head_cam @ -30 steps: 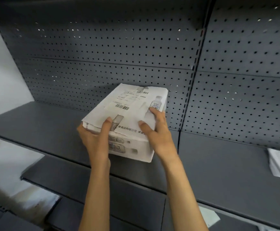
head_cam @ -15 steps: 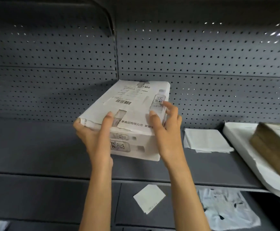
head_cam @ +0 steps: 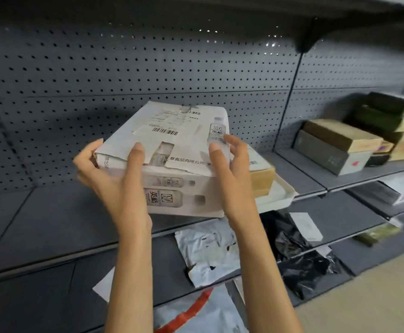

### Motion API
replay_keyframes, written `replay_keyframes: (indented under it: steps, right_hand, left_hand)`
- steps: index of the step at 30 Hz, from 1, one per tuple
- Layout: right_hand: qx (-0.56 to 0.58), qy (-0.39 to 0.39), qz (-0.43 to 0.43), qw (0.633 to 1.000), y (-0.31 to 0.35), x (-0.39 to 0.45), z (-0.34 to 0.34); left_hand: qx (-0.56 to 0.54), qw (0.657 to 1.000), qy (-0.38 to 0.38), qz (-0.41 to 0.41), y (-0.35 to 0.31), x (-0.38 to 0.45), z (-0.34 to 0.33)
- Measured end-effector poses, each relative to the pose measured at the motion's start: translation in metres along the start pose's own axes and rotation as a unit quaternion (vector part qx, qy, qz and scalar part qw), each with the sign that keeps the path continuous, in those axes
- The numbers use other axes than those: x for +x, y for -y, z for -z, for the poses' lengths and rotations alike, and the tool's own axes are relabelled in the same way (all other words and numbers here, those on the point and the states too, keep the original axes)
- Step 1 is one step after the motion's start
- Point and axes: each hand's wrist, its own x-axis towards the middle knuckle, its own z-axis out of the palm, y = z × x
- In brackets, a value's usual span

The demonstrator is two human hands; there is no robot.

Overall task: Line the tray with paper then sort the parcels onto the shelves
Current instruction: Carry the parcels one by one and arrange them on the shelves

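A white cardboard parcel (head_cam: 179,145) with a barcode label and torn top flaps is held in the air before the grey shelf (head_cam: 59,222). My left hand (head_cam: 116,179) grips its near left corner, thumb on top. My right hand (head_cam: 232,174) clasps its right side. Behind the parcel to the right, a white tray (head_cam: 280,195) lined with paper sits on the shelf with a tan box (head_cam: 262,176) in it, mostly hidden by the parcel and my right hand.
Several brown, green and grey boxes (head_cam: 340,143) are stacked on the shelf at the right. Lower shelves hold white and silver mailer bags (head_cam: 205,251), black plastic bags (head_cam: 309,270) and a white-and-red bag (head_cam: 196,313). A perforated grey back panel (head_cam: 124,68) rises behind.
The view has swung right along the shelving, bringing the tray and stacked boxes into sight. Both hands keep the same hold on the white parcel, which stays in the air.
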Motion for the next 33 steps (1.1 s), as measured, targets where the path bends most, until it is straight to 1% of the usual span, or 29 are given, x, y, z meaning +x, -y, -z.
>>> replay_keyframes:
  steps: [4,8,12,16,22,28,31,33]
  right_hand:
    - [-0.024,-0.038,0.004,0.999,-0.004,0.002,0.07]
    - [-0.029,-0.084,0.002,0.996,-0.004,0.003,0.134]
    - [-0.032,-0.138,-0.01,0.99,-0.007,0.013,0.182]
    - [-0.041,-0.186,-0.013,0.982,-0.018,0.024,0.224]
    - [-0.045,-0.211,-0.03,0.976,-0.042,0.052,0.27]
    - [-0.052,-0.217,-0.04,0.974,-0.058,0.106,0.296]
    - [-0.049,-0.219,-0.031,0.974,-0.061,0.138,0.308]
    - [-0.049,-0.224,-0.023,0.973,-0.064,0.16,0.319]
  left_hand:
    - [-0.039,0.999,0.026,-0.001,0.002,-0.051,-0.05]
    - [-0.047,0.997,0.06,0.0,0.001,-0.093,-0.1]
    - [-0.06,0.993,0.104,0.002,0.006,-0.128,-0.14]
    - [-0.075,0.987,0.136,0.034,0.02,-0.154,-0.175]
    - [-0.097,0.98,0.165,0.06,0.044,-0.175,-0.227]
    - [-0.086,0.982,0.155,0.07,0.079,-0.163,-0.282]
    - [-0.086,0.983,0.15,0.068,0.093,-0.156,-0.311]
    - [-0.091,0.981,0.159,0.062,0.102,-0.153,-0.332]
